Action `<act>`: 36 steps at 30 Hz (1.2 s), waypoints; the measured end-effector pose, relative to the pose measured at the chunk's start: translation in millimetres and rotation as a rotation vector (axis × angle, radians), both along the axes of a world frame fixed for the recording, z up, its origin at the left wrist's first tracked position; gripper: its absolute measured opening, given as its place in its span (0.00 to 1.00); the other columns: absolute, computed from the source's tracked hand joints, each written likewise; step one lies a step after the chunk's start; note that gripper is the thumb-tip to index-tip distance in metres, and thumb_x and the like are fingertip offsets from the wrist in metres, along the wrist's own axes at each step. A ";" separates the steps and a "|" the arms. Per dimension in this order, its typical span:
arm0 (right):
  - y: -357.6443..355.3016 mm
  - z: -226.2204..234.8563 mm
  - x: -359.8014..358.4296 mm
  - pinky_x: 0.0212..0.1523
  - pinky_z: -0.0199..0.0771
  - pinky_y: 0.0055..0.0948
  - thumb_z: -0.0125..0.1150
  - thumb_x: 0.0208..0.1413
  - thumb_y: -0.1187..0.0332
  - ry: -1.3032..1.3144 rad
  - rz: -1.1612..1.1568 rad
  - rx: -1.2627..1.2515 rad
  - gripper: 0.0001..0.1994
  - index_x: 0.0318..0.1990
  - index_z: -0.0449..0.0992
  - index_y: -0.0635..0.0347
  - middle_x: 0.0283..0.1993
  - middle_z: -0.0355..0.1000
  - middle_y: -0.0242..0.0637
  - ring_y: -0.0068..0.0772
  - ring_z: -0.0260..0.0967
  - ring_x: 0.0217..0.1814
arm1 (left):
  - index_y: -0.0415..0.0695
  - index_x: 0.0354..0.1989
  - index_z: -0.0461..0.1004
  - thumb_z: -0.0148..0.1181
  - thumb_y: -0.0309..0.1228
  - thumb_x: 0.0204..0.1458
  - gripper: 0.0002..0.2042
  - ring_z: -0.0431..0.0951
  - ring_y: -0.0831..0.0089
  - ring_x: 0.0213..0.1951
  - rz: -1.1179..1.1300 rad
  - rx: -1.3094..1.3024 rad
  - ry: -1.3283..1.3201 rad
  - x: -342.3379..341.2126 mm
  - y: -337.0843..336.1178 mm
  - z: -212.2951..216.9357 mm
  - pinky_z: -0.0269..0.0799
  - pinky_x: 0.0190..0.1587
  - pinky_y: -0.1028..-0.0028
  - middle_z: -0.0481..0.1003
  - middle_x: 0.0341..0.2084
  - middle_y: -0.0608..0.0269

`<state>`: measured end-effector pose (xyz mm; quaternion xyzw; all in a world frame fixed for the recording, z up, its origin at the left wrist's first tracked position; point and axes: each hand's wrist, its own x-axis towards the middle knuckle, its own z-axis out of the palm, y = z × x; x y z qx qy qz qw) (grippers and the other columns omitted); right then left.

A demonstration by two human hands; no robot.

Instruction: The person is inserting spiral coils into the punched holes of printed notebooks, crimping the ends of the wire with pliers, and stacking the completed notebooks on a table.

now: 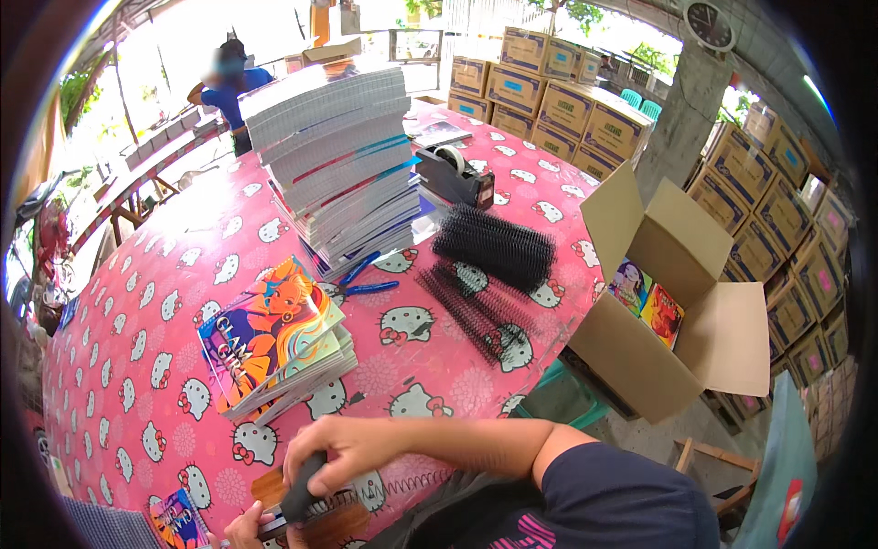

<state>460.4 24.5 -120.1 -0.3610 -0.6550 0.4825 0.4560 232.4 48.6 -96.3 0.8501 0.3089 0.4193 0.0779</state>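
Observation:
My right hand (343, 453) is wrapped round the black handle of a black-handled tool (297, 500) at the table's lower edge. The fingers of my left hand (245, 528) are closed at the tool's metal end; what they pinch is mostly hidden. Beneath lies a wooden board (343, 526). A dark wire spiral coil (412, 482) runs from the tool to the right, under my right forearm. Left of my left hand is a small colourful notebook (179, 522). Beyond my hands sits a short stack of notebooks (274, 339) with an illustrated cover.
A tall stack of paper pads (334, 165), blue-handled pliers (366, 279), a tape dispenser (455, 178), bundled black coils (494, 247) and loose coils (471, 311) occupy the pink table (119, 329). Right stands an open carton (640, 366) holding notebooks; stacked cartons (567, 110) and a person (233, 87) are behind.

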 end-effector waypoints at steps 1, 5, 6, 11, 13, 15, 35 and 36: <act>5.2 1.0 4.6 0.49 0.65 0.34 0.63 0.48 0.54 -0.223 -0.107 0.023 0.21 0.39 0.75 0.65 0.42 0.74 0.42 0.37 0.67 0.50 | 0.42 0.45 0.74 0.65 0.38 0.47 0.19 0.73 0.59 0.37 -0.004 -0.058 -0.013 -1.5 -1.5 -1.4 0.67 0.42 0.63 0.75 0.38 0.56; 3.8 10.0 -0.2 0.45 0.66 0.37 0.63 0.44 0.57 0.081 0.049 -0.022 0.18 0.36 0.77 0.64 0.35 0.75 0.42 0.40 0.68 0.43 | 0.43 0.48 0.73 0.68 0.37 0.45 0.22 0.73 0.62 0.37 0.051 -0.183 -0.071 -2.6 -8.0 -3.2 0.68 0.40 0.66 0.75 0.37 0.58; 4.3 9.1 -3.6 0.46 0.66 0.37 0.62 0.44 0.58 0.057 0.055 -0.045 0.18 0.37 0.77 0.64 0.36 0.75 0.42 0.40 0.68 0.42 | 0.43 0.49 0.73 0.68 0.37 0.45 0.22 0.73 0.63 0.36 0.057 -0.215 -0.079 -3.6 -8.9 -3.2 0.69 0.40 0.66 0.75 0.36 0.58; 17.5 13.8 -2.6 0.44 0.66 0.37 0.62 0.43 0.56 -0.150 -0.027 0.055 0.18 0.35 0.77 0.64 0.33 0.74 0.43 0.41 0.67 0.41 | 0.40 0.50 0.71 0.69 0.40 0.44 0.26 0.74 0.65 0.33 0.144 -0.085 -0.048 -15.9 6.1 -6.6 0.70 0.37 0.68 0.74 0.33 0.58; 14.2 14.8 -7.7 0.43 0.66 0.36 0.62 0.43 0.57 -0.035 0.072 -0.022 0.18 0.34 0.77 0.64 0.33 0.73 0.43 0.41 0.67 0.40 | 0.40 0.49 0.71 0.69 0.42 0.43 0.27 0.74 0.65 0.33 0.178 -0.153 -0.054 -20.3 5.4 -3.0 0.70 0.37 0.67 0.74 0.32 0.58; 27.7 13.5 -1.4 0.43 0.66 0.35 0.62 0.43 0.58 -0.351 -0.050 0.060 0.17 0.34 0.77 0.65 0.33 0.73 0.42 0.39 0.67 0.40 | 0.40 0.49 0.71 0.68 0.41 0.44 0.25 0.74 0.64 0.32 0.181 -0.123 -0.003 -18.3 3.9 2.9 0.70 0.36 0.68 0.74 0.31 0.59; 57.4 19.5 -20.1 0.41 0.70 0.33 0.64 0.48 0.63 -0.402 0.071 0.044 0.16 0.43 0.78 0.62 0.35 0.76 0.37 0.31 0.70 0.38 | 0.40 0.58 0.62 0.72 0.38 0.37 0.37 0.69 0.62 0.50 0.255 -0.168 -0.403 -73.8 46.9 -49.2 0.51 0.62 0.58 0.71 0.45 0.58; 60.6 18.8 -12.8 0.45 0.70 0.34 0.65 0.47 0.63 -0.509 -0.058 0.141 0.16 0.42 0.78 0.62 0.36 0.76 0.38 0.34 0.71 0.41 | 0.39 0.58 0.61 0.73 0.33 0.36 0.39 0.70 0.63 0.49 0.177 -0.253 -0.638 -67.7 51.7 -54.5 0.55 0.60 0.61 0.72 0.44 0.58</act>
